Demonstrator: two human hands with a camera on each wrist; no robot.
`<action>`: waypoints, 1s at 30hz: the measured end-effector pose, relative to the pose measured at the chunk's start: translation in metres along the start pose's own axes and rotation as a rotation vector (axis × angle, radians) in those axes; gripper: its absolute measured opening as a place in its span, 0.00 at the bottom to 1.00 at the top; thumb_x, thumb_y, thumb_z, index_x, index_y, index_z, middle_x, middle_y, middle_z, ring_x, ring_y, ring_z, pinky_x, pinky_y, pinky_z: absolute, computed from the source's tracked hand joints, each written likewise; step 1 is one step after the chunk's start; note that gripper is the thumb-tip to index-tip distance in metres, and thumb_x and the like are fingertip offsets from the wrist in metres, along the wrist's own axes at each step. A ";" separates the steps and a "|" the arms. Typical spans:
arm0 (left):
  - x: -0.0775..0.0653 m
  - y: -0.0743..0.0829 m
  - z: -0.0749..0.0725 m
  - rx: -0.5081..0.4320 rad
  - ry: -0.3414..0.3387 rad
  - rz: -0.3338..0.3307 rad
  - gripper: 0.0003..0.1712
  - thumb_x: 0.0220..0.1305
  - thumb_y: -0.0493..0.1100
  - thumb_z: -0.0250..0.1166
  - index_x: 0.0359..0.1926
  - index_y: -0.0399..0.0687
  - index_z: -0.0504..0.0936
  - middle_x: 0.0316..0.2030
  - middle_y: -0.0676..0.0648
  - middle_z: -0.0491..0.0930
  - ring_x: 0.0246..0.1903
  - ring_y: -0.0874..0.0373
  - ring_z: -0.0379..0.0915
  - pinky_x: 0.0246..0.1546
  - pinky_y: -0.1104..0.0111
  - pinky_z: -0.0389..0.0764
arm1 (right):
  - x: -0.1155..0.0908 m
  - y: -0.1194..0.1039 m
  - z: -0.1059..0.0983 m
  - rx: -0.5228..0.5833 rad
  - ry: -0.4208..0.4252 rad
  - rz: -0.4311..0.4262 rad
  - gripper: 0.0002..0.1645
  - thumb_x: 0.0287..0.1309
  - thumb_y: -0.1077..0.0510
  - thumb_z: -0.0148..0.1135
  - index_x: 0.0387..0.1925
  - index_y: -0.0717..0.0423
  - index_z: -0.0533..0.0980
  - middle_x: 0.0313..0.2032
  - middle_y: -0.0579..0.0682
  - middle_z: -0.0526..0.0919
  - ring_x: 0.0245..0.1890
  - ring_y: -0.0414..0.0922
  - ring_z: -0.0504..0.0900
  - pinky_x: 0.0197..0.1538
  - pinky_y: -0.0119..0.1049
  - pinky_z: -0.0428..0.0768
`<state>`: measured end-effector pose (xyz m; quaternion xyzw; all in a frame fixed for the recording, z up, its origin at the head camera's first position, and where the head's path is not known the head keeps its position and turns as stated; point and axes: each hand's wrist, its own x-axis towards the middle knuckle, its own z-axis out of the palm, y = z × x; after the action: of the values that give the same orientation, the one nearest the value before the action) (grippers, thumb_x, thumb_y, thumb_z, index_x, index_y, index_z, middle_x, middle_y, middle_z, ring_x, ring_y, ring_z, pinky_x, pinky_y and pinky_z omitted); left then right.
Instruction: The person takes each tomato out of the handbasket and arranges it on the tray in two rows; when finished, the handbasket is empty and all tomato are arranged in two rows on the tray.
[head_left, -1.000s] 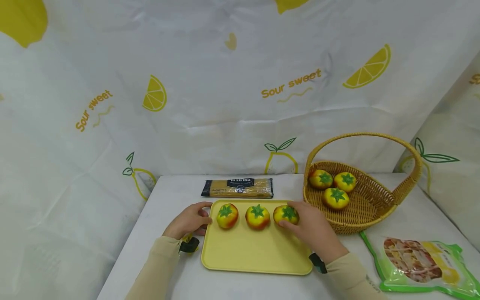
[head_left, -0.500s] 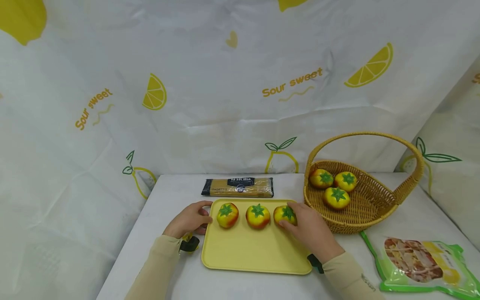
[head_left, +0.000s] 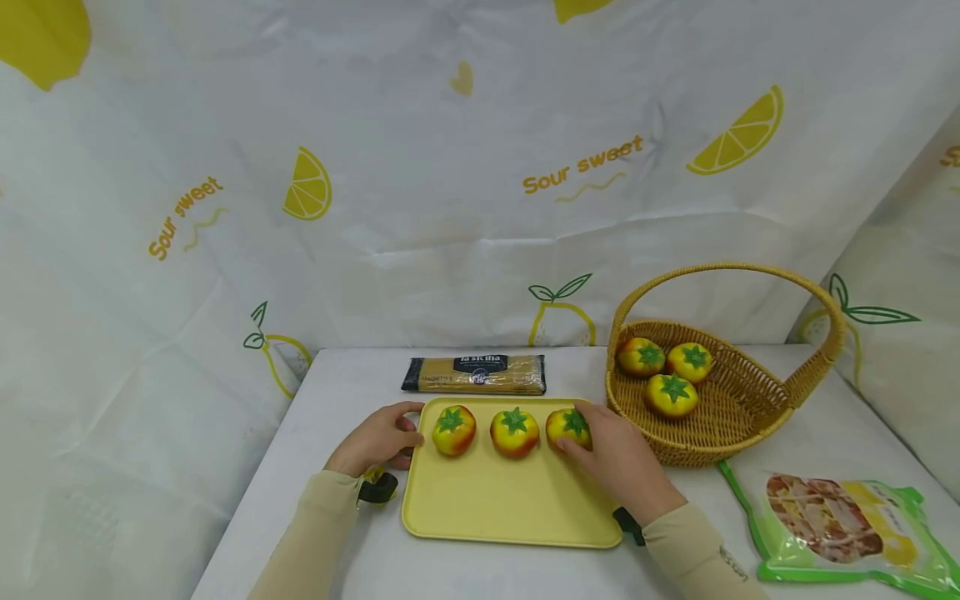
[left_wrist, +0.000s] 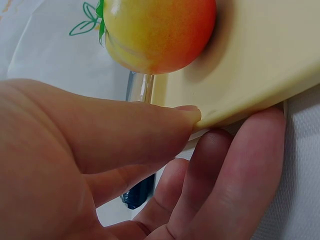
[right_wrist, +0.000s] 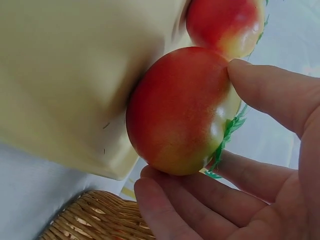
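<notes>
Three yellow-red tomatoes with green star-shaped leaf tops stand in a row along the far side of a pale yellow tray (head_left: 510,508). At the tray's left edge, my left hand (head_left: 378,437) pinches the rim, thumb on top and fingers beneath, as the left wrist view shows. The left tomato (left_wrist: 160,32) sits just past that thumb. My right hand (head_left: 626,458) holds the right tomato (right_wrist: 175,112) between thumb and fingers; its base is right at the tray surface. Between these two stands the middle tomato (head_left: 514,433), untouched.
A wicker basket (head_left: 738,408) with a tall handle stands right of the tray, holding three similar tomatoes. Behind the tray lies a spaghetti packet (head_left: 480,375). A green-edged food bag (head_left: 832,525) lies at the front right. A printed cloth (head_left: 420,183) hangs behind the table.
My right hand has shifted slightly left and covers a little more of the right tomato. The left hand keeps its hold on the tray rim.
</notes>
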<state>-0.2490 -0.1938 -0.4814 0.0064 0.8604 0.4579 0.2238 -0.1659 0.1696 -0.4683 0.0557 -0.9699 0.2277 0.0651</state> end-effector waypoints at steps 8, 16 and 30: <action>0.001 -0.002 0.000 -0.003 -0.001 0.004 0.35 0.71 0.39 0.72 0.76 0.51 0.74 0.46 0.42 0.78 0.32 0.54 0.84 0.33 0.63 0.92 | 0.000 -0.002 -0.004 0.013 -0.028 0.034 0.39 0.68 0.49 0.75 0.70 0.68 0.75 0.63 0.68 0.84 0.63 0.64 0.85 0.65 0.62 0.84; 0.003 -0.002 0.000 -0.007 -0.001 0.003 0.35 0.72 0.39 0.71 0.76 0.51 0.74 0.46 0.42 0.77 0.32 0.54 0.84 0.33 0.63 0.93 | 0.000 -0.003 -0.014 -0.007 -0.009 0.000 0.38 0.69 0.48 0.74 0.69 0.68 0.76 0.64 0.68 0.83 0.65 0.66 0.83 0.66 0.63 0.83; 0.001 0.000 0.000 0.019 0.006 -0.005 0.34 0.72 0.39 0.70 0.77 0.51 0.74 0.46 0.42 0.77 0.32 0.54 0.83 0.34 0.63 0.92 | -0.001 0.035 -0.064 0.103 0.171 0.039 0.31 0.70 0.50 0.73 0.68 0.59 0.79 0.61 0.64 0.85 0.60 0.65 0.84 0.60 0.66 0.85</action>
<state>-0.2495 -0.1932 -0.4818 0.0053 0.8653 0.4492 0.2223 -0.1633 0.2297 -0.4268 0.0206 -0.9488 0.2823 0.1404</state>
